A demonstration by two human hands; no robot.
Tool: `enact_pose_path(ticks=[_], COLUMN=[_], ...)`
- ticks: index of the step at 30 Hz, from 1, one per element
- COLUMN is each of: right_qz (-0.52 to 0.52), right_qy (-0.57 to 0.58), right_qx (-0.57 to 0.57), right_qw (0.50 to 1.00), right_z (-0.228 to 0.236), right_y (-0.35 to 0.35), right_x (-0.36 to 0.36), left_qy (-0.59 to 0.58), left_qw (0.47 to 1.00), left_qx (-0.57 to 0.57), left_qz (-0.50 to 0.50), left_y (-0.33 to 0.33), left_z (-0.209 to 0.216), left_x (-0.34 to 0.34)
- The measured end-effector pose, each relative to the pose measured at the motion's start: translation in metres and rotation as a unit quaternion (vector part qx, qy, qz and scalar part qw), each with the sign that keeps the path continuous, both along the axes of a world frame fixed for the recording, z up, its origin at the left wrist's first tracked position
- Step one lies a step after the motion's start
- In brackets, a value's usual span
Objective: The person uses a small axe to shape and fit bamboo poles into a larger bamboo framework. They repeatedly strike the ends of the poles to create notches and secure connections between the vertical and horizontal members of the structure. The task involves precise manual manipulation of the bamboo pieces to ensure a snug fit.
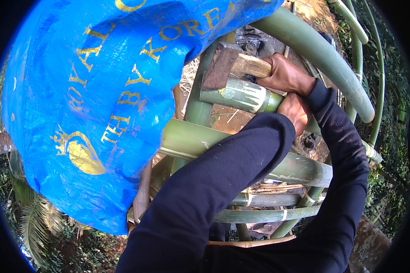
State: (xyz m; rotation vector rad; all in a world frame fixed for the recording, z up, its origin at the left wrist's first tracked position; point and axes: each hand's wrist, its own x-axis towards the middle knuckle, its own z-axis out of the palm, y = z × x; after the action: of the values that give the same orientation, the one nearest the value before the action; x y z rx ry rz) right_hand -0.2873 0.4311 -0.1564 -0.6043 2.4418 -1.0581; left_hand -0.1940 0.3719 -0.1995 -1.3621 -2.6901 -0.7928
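Observation:
My right hand point(282, 75) is closed around the short wooden handle point(253, 66) of a hatchet. Its rusty brown head point(219, 68) lies over the near-left end of a cut green bamboo piece point(241, 94), and the blade edge appears to meet it there. Pale scraped streaks mark that piece. Just below, my left hand point(297, 111) is wrapped round the right end of the same bamboo, its fingers partly hidden behind the sleeve and wrist. Both forearms wear dark sleeves, and the left one crosses over a thick split bamboo point(191, 136).
A large blue tarp point(91, 118) with yellow print bulges across the left. Thick green bamboo poles point(323, 54) run along the upper right, and a frame of crossed bamboo point(269, 214) lies below my arms. Palm leaves point(36, 223) and bushes surround the spot.

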Motion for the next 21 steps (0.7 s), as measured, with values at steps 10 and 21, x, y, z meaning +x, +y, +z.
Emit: enact_pose_path(ticks=[10, 21], right_qz=[-0.028, 0.001], right_qy=[0.039, 0.09], right_qx=[-0.079, -0.022], right_qw=[0.996, 0.996], right_z=[0.003, 0.009], right_y=[-0.001, 0.005], right_x=[0.003, 0.003], left_qy=[-0.042, -0.067], left_qw=[0.995, 0.997], left_qx=[-0.084, -0.046], left_qz=[-0.017, -0.017], left_y=[0.004, 0.004], left_z=[-0.01, -0.001], left_x=[0.006, 0.002])
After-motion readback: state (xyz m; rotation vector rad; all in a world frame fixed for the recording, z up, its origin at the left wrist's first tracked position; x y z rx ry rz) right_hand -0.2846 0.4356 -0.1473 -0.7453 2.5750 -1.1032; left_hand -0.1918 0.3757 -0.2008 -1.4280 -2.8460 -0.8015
